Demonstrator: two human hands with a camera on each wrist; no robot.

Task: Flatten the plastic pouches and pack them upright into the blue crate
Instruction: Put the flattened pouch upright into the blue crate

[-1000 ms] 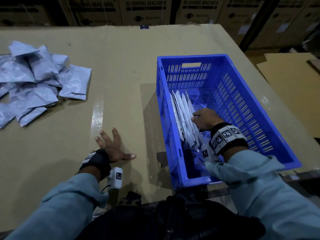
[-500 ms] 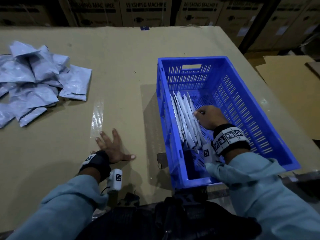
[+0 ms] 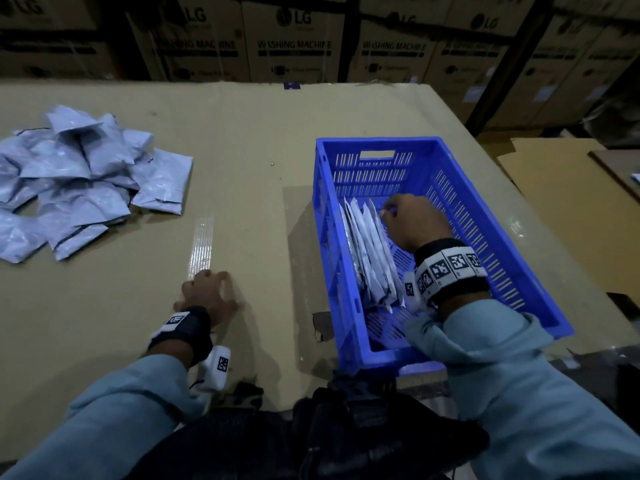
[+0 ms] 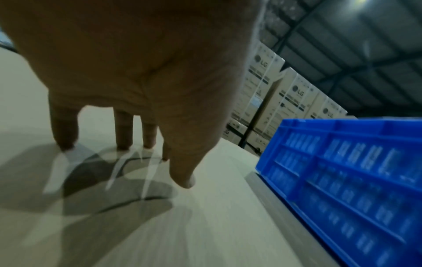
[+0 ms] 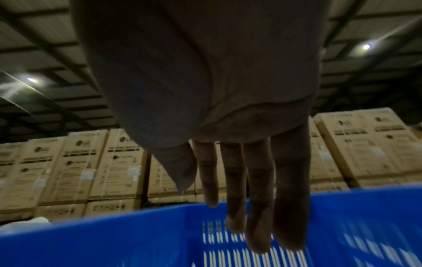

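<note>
Packing stage, item by item, with the blue crate [image 3: 491, 216] as landmark. Packed pouches [image 3: 369, 251]: a short row standing on edge inside the crate against its left wall, leaning slightly, with most of the floor to their right bare. Right hand [image 3: 414, 221]: inside the crate just right of the row, at its far end; from above the knuckles look bent, while the right wrist view shows its fingers [image 5: 255, 198] hanging long and close together over the slotted far wall, holding nothing. Whether they touch the outermost pouch cannot be told. Left hand [image 3: 207, 296]: on the cardboard-covered table [image 3: 242, 140] left of the crate's near corner, empty, its fingertips [image 4: 65, 142] spread and planted on the surface. Loose pouches [image 3: 79, 181]: a puffy, crumpled heap well to the left of the crate, none flattened yet. Cartons [image 3: 294, 43]: stacked behind the table. Risks, as judged: the row has no support on its right, so once the hand leaves it may fan out and slump flat across the open floor; pouches from the heap packed with air inside would bulge, push the row over and waste room.
</note>
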